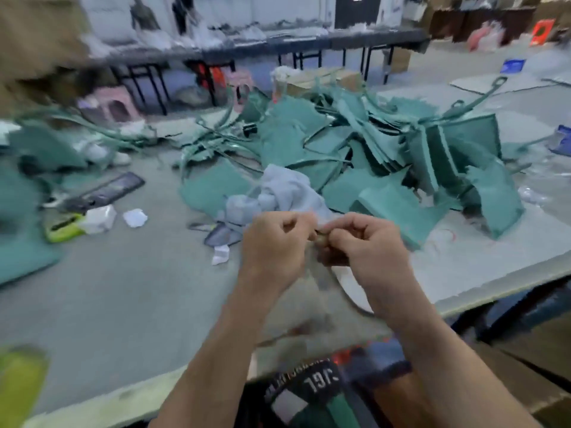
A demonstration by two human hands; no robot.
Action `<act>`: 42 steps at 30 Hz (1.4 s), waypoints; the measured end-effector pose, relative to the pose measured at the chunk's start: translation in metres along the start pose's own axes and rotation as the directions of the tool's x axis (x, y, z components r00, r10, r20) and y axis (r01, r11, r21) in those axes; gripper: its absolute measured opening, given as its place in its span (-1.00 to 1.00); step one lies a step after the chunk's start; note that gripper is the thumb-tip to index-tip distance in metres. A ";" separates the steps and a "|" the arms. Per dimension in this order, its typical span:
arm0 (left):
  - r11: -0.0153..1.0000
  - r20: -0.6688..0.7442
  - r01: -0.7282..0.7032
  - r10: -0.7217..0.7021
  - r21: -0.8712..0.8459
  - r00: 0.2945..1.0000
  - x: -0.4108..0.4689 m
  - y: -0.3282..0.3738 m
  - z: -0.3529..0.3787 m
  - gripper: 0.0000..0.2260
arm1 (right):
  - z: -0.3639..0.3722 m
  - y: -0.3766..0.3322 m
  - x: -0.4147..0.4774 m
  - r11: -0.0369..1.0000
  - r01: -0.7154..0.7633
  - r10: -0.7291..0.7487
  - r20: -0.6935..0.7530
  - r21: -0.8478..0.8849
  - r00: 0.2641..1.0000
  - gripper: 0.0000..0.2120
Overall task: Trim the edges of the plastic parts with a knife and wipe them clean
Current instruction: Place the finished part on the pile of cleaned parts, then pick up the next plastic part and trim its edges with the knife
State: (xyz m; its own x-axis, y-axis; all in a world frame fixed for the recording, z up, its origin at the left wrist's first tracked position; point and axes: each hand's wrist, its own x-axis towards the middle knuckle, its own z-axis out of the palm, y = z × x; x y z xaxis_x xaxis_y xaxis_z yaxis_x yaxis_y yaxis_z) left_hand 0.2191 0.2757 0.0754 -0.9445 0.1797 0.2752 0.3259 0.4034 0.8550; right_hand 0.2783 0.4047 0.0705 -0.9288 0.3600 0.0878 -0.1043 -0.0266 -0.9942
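My left hand (275,242) and my right hand (364,242) meet above the grey table (139,288), fingers curled. Between their fingertips they pinch a small brownish object (321,237); blur hides what it is. A thin, pale, translucent piece (343,279) hangs below the hands. A crumpled grey-blue cloth (278,193) lies just beyond my hands. Behind it sprawls a heap of green plastic parts (386,156) with ragged edges and long green strips. No knife is plainly visible.
A dark flat panel (105,189) and a lime-green object (61,227) lie at the left with white scraps (134,217). More green parts (27,236) lie at the far left. The table's front edge runs near my body. Benches, pink stools and boxes stand behind.
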 end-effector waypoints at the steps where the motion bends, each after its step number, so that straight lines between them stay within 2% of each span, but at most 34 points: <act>1: 0.995 -0.080 0.044 -0.037 0.084 0.996 0.008 -0.014 -0.018 -0.64 | 0.021 0.001 0.012 0.999 0.012 -0.010 0.045 -0.051 0.999 -0.68; 3: 0.967 -0.237 0.143 -0.092 0.211 0.967 0.021 -0.044 -0.052 -0.62 | 0.061 0.004 0.037 0.981 0.047 -0.023 0.131 -0.187 0.991 -0.72; 6: 0.940 -0.392 0.231 -0.120 0.250 0.912 0.036 -0.091 -0.092 -0.76 | 0.117 0.014 0.073 0.926 0.141 -0.054 0.246 -0.350 0.968 -0.78; 8: 0.942 -0.401 0.271 -0.175 0.197 0.899 0.044 -0.116 -0.107 -0.87 | 0.144 0.016 0.092 0.872 0.205 -0.093 0.261 -0.444 0.961 -0.79; 11: 0.929 -0.375 0.350 -0.283 0.123 0.883 0.061 -0.149 -0.123 -0.84 | 0.180 0.013 0.128 0.782 0.269 -0.115 0.293 -0.563 0.949 -0.72; 13: 0.913 -0.352 0.380 -0.310 0.149 0.883 0.076 -0.163 -0.127 -0.71 | 0.191 0.012 0.160 0.636 0.267 -0.105 0.261 -0.724 0.960 -0.67; 15: 0.914 -0.354 0.362 -0.283 0.180 0.891 0.091 -0.170 -0.127 -0.64 | 0.191 0.013 0.191 0.445 0.213 -0.051 0.213 -0.870 0.976 -0.73; 17: 0.926 -0.370 0.335 -0.254 0.173 0.893 0.100 -0.175 -0.126 -0.60 | 0.189 0.018 0.210 0.233 0.241 0.078 0.265 -0.942 0.961 -0.81; 19: 0.932 -0.382 0.322 -0.239 0.168 0.893 0.104 -0.179 -0.125 -0.58 | 0.189 0.026 0.220 0.119 0.339 0.190 0.357 -0.933 0.915 -0.82; 20: 0.933 -0.387 0.311 -0.223 0.179 0.894 0.104 -0.181 -0.125 -0.59 | 0.190 0.030 0.224 0.134 0.359 0.183 0.379 -0.924 0.907 -0.85; 21: 0.935 -0.394 0.297 -0.204 0.192 0.896 0.103 -0.183 -0.124 -0.59 | 0.190 0.032 0.228 0.198 0.337 0.158 0.370 -0.920 0.916 -0.85; 23: 0.945 -0.417 0.271 -0.174 0.186 0.892 0.101 -0.182 -0.123 -0.57 | 0.188 0.033 0.236 0.398 0.257 0.089 0.317 -0.880 0.944 -0.79; 24: 0.955 -0.424 0.255 -0.170 0.151 0.890 0.101 -0.181 -0.123 -0.53 | 0.187 0.030 0.240 0.507 0.249 0.052 0.318 -0.825 0.947 -0.83; 25: 0.966 -0.425 0.238 -0.175 0.099 0.888 0.101 -0.178 -0.123 -0.46 | 0.186 0.025 0.241 0.599 0.277 0.004 0.349 -0.751 0.937 -0.82; 27: 0.983 -0.450 0.186 -0.163 0.007 0.878 0.101 -0.171 -0.127 -0.30 | 0.189 0.004 0.237 0.674 0.434 -0.153 0.461 -0.598 0.874 -0.77; 29: 0.995 -0.531 0.082 -0.044 0.048 0.846 0.101 -0.164 -0.134 -0.24 | 0.199 -0.020 0.224 0.612 0.619 -0.312 0.568 -0.493 0.761 -0.80; 31: 0.988 -0.586 -0.034 0.119 0.153 0.802 0.098 -0.160 -0.138 -0.28 | 0.213 -0.035 0.208 0.442 0.781 -0.404 0.679 -0.441 0.612 -0.78; 32: 0.984 -0.597 -0.063 0.151 0.166 0.788 0.097 -0.159 -0.139 -0.33 | 0.222 -0.039 0.199 0.345 0.843 -0.415 0.738 -0.414 0.532 -0.74; 34: 0.991 -0.617 -0.065 0.123 0.115 0.777 0.093 -0.157 -0.143 -0.47 | 0.235 -0.039 0.182 0.192 0.925 -0.425 0.821 -0.329 0.380 -0.71; 35: 0.996 -0.636 -0.051 0.089 0.079 0.766 0.091 -0.157 -0.148 -0.55 | 0.238 -0.035 0.175 0.168 0.939 -0.434 0.833 -0.300 0.344 -0.71; 36: 0.998 -0.658 -0.031 0.060 0.055 0.751 0.089 -0.157 -0.153 -0.61 | 0.238 -0.030 0.171 0.168 0.943 -0.460 0.823 -0.288 0.333 -0.72; 37: 0.998 -0.674 -0.005 0.050 0.069 0.737 0.087 -0.159 -0.159 -0.65 | 0.236 -0.024 0.169 0.181 0.936 -0.498 0.792 -0.303 0.353 -0.74; 40: 0.936 -0.625 0.085 0.157 0.340 0.765 0.080 -0.162 -0.167 -0.62 | 0.225 -0.007 0.167 0.321 0.842 -0.540 0.647 -0.434 0.539 -0.76; 42: 0.868 -0.536 0.078 0.230 0.490 0.812 0.081 -0.165 -0.161 -0.70 | 0.219 0.001 0.165 0.403 0.788 -0.484 0.623 -0.464 0.615 -0.75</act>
State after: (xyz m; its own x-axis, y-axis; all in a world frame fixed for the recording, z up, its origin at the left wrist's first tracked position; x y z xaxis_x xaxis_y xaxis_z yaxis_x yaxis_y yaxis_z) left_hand 0.0824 0.0791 0.0278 -0.7148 -0.2423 0.6560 0.2304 0.8041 0.5480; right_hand 0.0465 0.2597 0.0972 -0.7419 -0.3470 0.5737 -0.6092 0.7062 -0.3607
